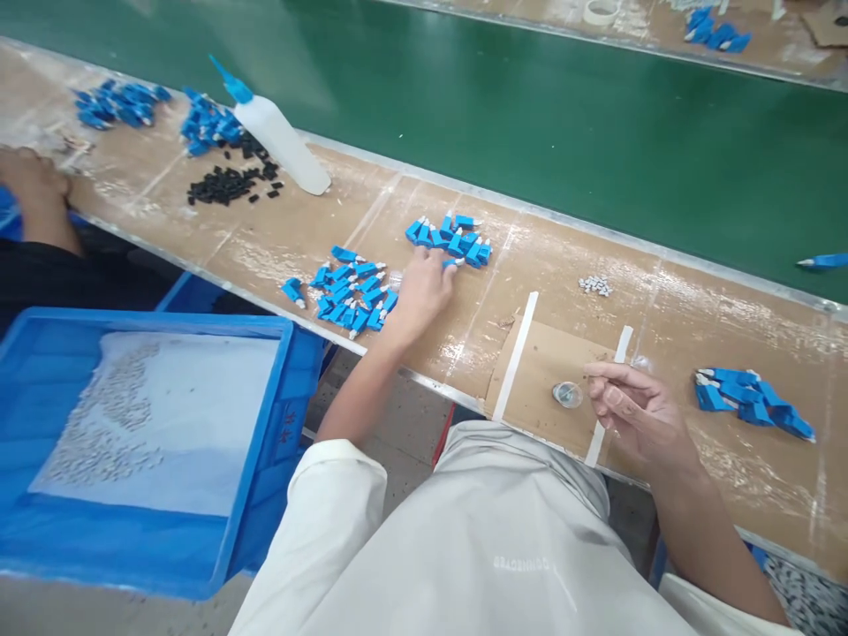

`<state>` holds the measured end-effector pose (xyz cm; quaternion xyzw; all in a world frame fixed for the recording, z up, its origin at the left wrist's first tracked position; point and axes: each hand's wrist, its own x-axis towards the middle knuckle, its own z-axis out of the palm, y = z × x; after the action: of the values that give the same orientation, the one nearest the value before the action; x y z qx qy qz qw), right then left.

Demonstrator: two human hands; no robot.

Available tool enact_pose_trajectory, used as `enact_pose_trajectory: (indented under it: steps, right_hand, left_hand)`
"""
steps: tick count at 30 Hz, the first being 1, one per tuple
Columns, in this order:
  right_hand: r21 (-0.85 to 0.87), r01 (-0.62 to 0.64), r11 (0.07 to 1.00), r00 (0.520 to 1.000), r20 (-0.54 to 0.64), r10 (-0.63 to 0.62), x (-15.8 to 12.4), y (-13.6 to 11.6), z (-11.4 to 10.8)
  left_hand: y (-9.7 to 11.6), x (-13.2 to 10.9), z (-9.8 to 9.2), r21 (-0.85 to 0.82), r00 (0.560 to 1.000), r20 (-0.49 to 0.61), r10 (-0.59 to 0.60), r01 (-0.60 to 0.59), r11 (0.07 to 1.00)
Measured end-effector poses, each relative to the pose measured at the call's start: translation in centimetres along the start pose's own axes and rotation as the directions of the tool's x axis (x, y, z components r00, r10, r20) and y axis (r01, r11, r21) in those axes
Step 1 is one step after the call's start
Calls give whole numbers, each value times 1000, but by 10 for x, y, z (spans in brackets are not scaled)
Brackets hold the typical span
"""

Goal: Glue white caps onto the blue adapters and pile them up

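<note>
My left hand (424,287) reaches to the near edge of a group of small blue plastic pieces with white tips (457,238). Its fingers are closed on one blue piece (452,263) there. A second group of such pieces (351,287) lies left of that wrist. My right hand (632,411) is raised over a taped-down cardboard sheet (536,380), thumb and fingers pinched together. Whatever is between those fingertips is too small to make out. Just left of them, a small clear round cup (567,395) rests on the cardboard.
A white squeeze bottle (284,146) stands by black parts (225,184). Tiny pale pieces (594,285) and more blue pieces (752,399) lie rightward. A green belt (530,132) runs behind. At left are a blue crate (265,424) and another person's hand (33,181).
</note>
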<state>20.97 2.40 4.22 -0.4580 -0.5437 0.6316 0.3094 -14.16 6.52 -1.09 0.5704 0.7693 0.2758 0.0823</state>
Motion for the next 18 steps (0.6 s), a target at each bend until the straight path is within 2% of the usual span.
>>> enact_pose_trajectory:
  steps: [2,3,4,6,8,10,11,12,14,16,18]
  right_hand:
    - [-239,29,971,994,-99,-54,1,-4,-17]
    - [-395,27,918,982,-163,-100,6,-7,-29]
    - [-563,4,826,962,-223,-156,15,-12,-44]
    - [-814,-133,565,895,-343,-285,43,-24,-83]
    - [-884,-355,304,839,-445,-313,76,-36,-130]
    - [-832,-537,138,779,-553,-296,106,-46,-174]
    - [-810,-581,84,766,-579,-279,118,-50,-190]
    - [-794,-606,50,759,-596,-264,129,-53,-202]
    - [-804,-594,23,780,-583,-226,143,-60,-213]
    - [-846,-534,15,821,-522,-229,150,-66,-215]
    - [-873,-487,15,845,-476,-243,156,-74,-214]
  left_hand:
    - [0,-3,0,-26,995,-86,44,-46,999]
    - [6,-11,2,-52,988,-134,70,-77,996]
    - [14,-22,3,-80,977,-188,96,-113,990]
    - [35,-48,7,-134,949,-269,162,-204,970]
    - [56,-75,12,-185,921,-247,302,-351,918]
    - [72,-96,19,-233,879,-230,419,-467,853]
    - [77,-104,22,-252,868,-249,430,-487,836]
    - [80,-109,25,-269,869,-287,403,-477,837]
    - [79,-116,30,-304,883,-393,255,-387,871]
    - [72,-121,31,-349,879,-471,67,-256,902]
    - [66,-126,29,-401,873,-483,-64,-156,903]
